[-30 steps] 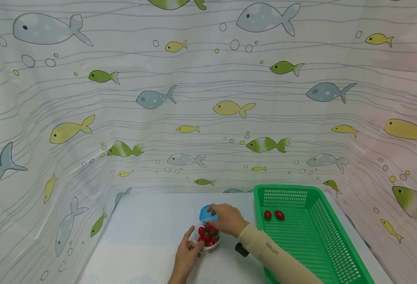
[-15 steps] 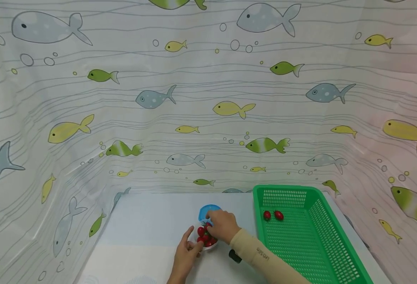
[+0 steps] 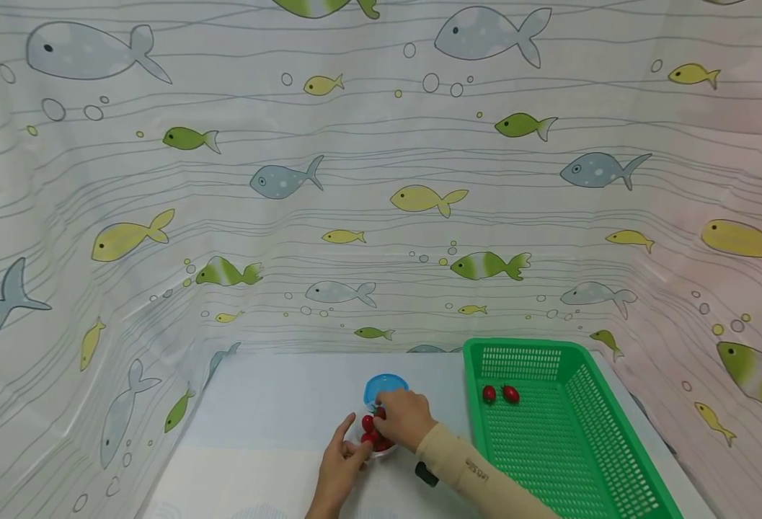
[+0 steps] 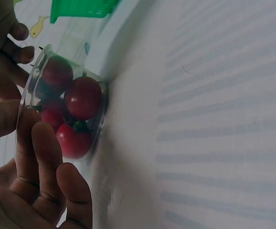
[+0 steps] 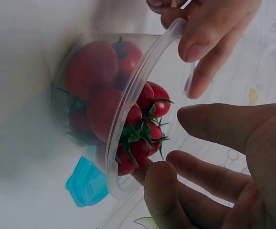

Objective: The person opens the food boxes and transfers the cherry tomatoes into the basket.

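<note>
A round clear plastic tub (image 5: 115, 181) on the white table holds several red cherry tomatoes (image 4: 83, 98) with green stalks. My left hand (image 3: 342, 461) pinches its rim between thumb and fingers at the near left side. Over the mouth of the tub is my right hand (image 3: 409, 418), palm side toward the tomatoes. In the right wrist view its fingertips reach the lower edge of the opening, right at one tomato, while the thumb (image 5: 214, 121) stands apart from them. From the head view, the right hand hides part of the tub.
A blue lid (image 3: 386, 386) lies just behind the tub. To the right stands a green plastic basket (image 3: 575, 404) with two red tomatoes (image 3: 510, 394) near its far left corner. A fish-patterned curtain (image 3: 368, 238) rises behind the table.
My right hand has moved left and slightly down, further over the tub's mouth, uncovering more of the blue lid. The left hand keeps its hold on the rim.
</note>
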Demonstrator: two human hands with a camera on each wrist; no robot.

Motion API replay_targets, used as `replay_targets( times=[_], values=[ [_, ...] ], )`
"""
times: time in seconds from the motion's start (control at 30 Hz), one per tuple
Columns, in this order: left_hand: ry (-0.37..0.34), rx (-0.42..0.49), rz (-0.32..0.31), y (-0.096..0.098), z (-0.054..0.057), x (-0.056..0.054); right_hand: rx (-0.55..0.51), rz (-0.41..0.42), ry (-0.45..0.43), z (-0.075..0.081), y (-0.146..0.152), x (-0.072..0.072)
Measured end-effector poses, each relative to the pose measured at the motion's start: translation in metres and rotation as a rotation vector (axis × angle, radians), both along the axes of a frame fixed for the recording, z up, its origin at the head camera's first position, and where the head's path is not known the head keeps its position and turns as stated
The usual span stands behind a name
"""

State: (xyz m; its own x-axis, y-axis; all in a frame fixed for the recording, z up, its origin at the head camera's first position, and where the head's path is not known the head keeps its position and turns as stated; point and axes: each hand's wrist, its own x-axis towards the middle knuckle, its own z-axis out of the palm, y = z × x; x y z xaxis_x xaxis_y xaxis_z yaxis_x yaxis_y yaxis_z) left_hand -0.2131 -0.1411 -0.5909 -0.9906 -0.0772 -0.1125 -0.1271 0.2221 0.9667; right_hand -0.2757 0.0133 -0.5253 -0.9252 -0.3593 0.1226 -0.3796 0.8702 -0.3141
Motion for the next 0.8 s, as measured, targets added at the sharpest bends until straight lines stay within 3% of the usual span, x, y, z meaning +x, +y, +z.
replay_targets(
  times=[0.3, 0.8],
  values=[
    [-0.008, 0.012, 0.0, -0.001, -0.001, -0.001, 0.099, -0.029, -0.063, -0.006, -0.006, 0.003],
    [-0.018, 0.009, 0.002, 0.0, 0.001, -0.002, 0.061, 0.036, 0.004, -0.011, -0.008, 0.003]
  ],
)
